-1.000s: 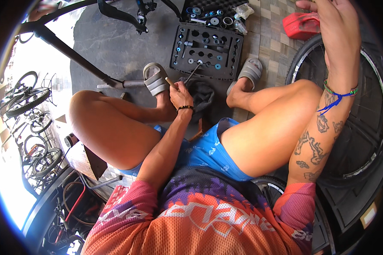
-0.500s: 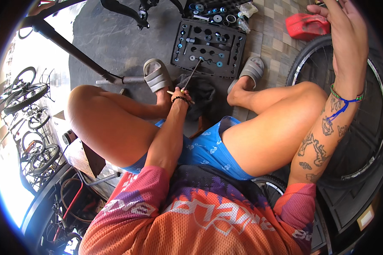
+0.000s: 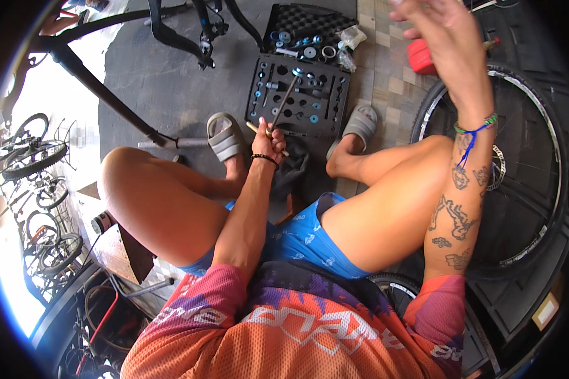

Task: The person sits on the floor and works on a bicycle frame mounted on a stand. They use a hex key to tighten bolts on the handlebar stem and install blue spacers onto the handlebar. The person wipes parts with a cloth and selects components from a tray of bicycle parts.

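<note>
My left hand (image 3: 269,142) is closed around the pale crossbar handle of a long thin metal rod (image 3: 286,104). The rod points away from me, over an open black tool case (image 3: 251,120) on the floor. At its far end a small blue round piece (image 3: 298,72) shows, seemingly on the rod's tip. Foam cutouts in the case hold several blue and dark round fittings (image 3: 313,118). My right hand (image 3: 446,47) is raised at the upper right, empty, with its fingers apart and partly cut off by the picture's edge.
A bicycle wheel (image 3: 431,104) lies right of my leg, near a red container (image 3: 418,57). Loose rings and plastic bags (image 3: 353,38) fill the case lid. A dark stand leg (image 3: 107,95) slants at left. A dark cloth (image 3: 291,177) lies between my feet.
The rod's tip has moved farther from me, across the case toward its far edge. My right hand has shifted left and up. The whole view has shifted a little.
</note>
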Motion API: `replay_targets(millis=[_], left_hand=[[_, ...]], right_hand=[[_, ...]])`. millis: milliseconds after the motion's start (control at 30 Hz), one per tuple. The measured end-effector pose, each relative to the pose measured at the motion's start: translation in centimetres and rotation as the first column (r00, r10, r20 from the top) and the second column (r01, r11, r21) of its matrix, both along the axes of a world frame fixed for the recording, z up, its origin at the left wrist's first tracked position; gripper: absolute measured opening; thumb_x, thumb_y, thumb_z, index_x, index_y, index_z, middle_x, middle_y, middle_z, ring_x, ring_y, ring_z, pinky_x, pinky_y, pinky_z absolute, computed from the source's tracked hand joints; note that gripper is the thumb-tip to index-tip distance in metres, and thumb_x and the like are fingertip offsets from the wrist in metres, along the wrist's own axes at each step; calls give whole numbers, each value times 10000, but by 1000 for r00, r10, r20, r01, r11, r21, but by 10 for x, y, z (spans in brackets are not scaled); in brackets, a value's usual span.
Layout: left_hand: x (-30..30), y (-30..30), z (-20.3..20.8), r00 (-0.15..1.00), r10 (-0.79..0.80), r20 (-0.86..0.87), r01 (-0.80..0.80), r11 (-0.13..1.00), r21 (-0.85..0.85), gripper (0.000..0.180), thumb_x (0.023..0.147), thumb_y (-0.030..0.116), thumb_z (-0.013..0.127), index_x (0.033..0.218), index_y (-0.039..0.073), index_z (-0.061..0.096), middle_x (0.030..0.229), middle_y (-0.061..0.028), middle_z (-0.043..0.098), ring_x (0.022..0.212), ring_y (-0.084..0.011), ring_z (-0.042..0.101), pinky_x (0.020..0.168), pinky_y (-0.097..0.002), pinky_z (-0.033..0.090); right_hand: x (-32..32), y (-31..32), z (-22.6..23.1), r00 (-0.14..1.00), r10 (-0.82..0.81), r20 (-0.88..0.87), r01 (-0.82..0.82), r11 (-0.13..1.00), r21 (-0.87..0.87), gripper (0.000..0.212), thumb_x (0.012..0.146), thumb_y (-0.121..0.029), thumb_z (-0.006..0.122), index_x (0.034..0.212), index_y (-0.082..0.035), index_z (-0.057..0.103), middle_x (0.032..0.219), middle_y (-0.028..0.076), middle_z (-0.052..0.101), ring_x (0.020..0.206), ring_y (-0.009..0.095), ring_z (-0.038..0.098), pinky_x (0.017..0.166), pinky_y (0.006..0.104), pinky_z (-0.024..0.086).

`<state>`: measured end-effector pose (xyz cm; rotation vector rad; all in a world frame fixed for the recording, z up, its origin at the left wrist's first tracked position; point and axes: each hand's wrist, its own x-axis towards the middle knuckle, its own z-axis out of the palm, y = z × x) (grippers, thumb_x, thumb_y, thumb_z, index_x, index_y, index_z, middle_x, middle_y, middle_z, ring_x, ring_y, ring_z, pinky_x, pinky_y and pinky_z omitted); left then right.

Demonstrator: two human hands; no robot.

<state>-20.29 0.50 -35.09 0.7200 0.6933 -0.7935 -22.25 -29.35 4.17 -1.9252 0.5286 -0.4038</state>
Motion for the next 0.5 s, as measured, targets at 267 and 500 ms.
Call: replay_targets(millis=[267, 500], left_hand=[[46, -46, 100, 978, -86, 192, 119, 979, -166, 457, 1107, 560, 527, 853, 180, 548, 619, 10, 480, 466, -84, 327, 410, -256, 213], [45, -43, 139, 965, -136, 226, 192, 950, -247, 470, 1120, 560, 492, 842, 187, 559, 616, 19, 474, 477, -79, 303, 422, -252, 200]], right_hand=[[10, -3, -45, 929, 367, 47, -363, 928, -79, 665, 872, -240, 877, 1426, -44, 565, 1276, 143, 712, 1050, 215, 735, 892, 352, 600], [17, 25, -40, 890, 456, 13, -454, 888, -67, 687, 848, -131, 865, 1444, -93, 525, 1220, 125, 749, 1072, 227, 732, 912, 365, 601]])
